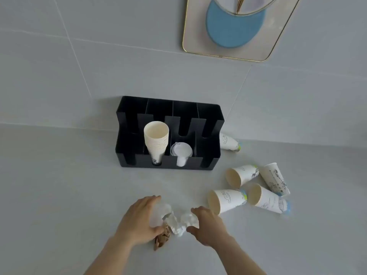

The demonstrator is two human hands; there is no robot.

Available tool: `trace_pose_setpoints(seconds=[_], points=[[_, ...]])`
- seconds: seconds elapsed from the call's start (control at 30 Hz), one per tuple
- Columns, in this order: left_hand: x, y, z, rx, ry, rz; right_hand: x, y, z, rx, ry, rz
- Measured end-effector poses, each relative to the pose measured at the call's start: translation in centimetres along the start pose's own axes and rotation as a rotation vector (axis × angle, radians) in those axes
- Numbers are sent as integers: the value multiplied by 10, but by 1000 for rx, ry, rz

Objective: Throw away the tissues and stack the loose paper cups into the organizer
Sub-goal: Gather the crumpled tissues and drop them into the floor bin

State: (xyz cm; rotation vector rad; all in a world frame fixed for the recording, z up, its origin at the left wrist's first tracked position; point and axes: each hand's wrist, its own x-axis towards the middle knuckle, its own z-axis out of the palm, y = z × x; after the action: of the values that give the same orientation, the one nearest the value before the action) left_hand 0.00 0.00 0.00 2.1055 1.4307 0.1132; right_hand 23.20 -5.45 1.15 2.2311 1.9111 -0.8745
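Crumpled white tissues (pixel 174 221) and a brown crumpled tissue (pixel 161 240) lie on the grey counter near the front. My left hand (pixel 137 221) cups the white tissues from the left, fingers curled around them. My right hand (pixel 206 225) presses against a white wad from the right. A black organizer (pixel 208 124) stands against the wall with a stack of paper cups (pixel 155 139) in one slot and white lids (pixel 181 150) in the slot beside it. Several loose printed paper cups (pixel 241 174) lie on their sides to the right.
One more cup (pixel 230 142) lies behind the organizer's right end by the wall. A gold-rimmed frame (pixel 198 32) hangs on the tiled wall above. Bare counter stretches to the left of the organizer.
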Motion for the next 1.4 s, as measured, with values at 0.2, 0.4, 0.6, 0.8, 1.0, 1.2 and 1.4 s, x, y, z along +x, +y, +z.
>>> trace_pose_setpoints(seconds=[0.2,0.4,0.6,0.8,1.0,1.2,1.4], points=[[-12,-12,31,2,-109,-15,-2,-4,31,86,-26,122],[-22,-9,50,-73,-34,-103,-1,-12,47,207,47,184],[-17,3,58,-169,9,-137,0,-29,53,469,81,145],[-11,13,55,-243,73,-157,0,-33,44,615,91,61],[-6,30,50,-270,135,-198,0,-22,15,727,66,-28],[6,83,43,-282,245,-187,4,4,-4,728,137,-42],[8,121,49,-276,116,-177,13,50,-18,766,141,-77]])
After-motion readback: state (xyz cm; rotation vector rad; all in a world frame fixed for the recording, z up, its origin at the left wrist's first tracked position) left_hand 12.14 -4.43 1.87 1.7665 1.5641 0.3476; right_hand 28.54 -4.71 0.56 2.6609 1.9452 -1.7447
